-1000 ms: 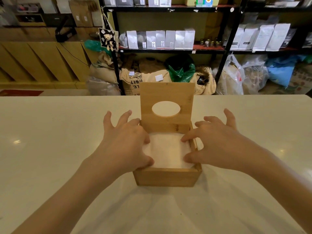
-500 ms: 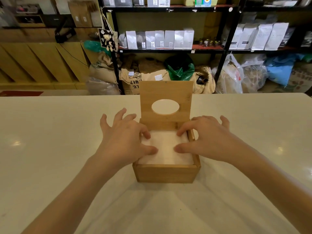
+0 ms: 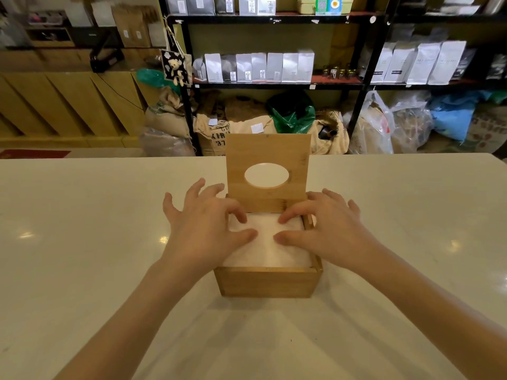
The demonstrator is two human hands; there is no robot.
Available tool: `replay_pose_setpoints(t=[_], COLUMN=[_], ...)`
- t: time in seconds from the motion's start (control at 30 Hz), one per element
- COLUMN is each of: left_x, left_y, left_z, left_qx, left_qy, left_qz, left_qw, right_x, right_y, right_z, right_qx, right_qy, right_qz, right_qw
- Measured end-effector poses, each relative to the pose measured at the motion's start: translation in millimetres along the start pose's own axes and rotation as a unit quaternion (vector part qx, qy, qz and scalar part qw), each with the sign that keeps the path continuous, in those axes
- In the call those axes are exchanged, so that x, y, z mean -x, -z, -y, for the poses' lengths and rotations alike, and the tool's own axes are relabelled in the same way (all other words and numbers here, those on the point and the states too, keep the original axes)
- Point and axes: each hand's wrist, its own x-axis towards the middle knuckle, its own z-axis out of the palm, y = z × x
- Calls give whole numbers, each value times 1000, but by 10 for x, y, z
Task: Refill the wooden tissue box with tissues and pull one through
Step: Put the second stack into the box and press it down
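A square wooden tissue box [image 3: 266, 282] stands in the middle of the white table, its hinged lid [image 3: 267, 149] upright at the back with an oval hole in it. A white stack of tissues [image 3: 267, 249] fills the box to just below the rim. My left hand [image 3: 204, 226] rests over the box's left side, thumb and forefinger touching the top tissue. My right hand [image 3: 327, 226] mirrors it over the right side, thumb and forefinger on the tissue. The two thumbs nearly meet at the stack's middle. Neither hand holds anything; the fingers are spread.
The glossy white table [image 3: 82, 256] stretches wide on both sides and toward me. Behind its far edge stand black shelves [image 3: 274, 85] with white bags, and sacks and plastic bags on the floor. Wooden panelling is at the back left.
Both hands have slid inward over the tissues, the thumbs coming closer together at the middle of the stack. The box and lid have stayed put.
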Motion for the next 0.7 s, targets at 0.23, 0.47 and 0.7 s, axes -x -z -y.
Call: replay_pose_setpoints(t=[0.23, 0.47, 0.7], left_x=[-207, -463, -384], left_y=[410, 506, 495], left_z=[48, 47, 67], left_qx=[241, 184, 166], left_qy=[-80, -107, -139], left_qz=[-176, -95, -144], left_qw=[951, 973, 966], right_x=[-59, -304, -286], right_y=[385, 506, 491], right_z=[-25, 26, 26], right_qx=[-195, -106, -35], right_qy=[89, 119, 149], right_qz=[-275, -202, -235], right_qw=[937, 966, 960])
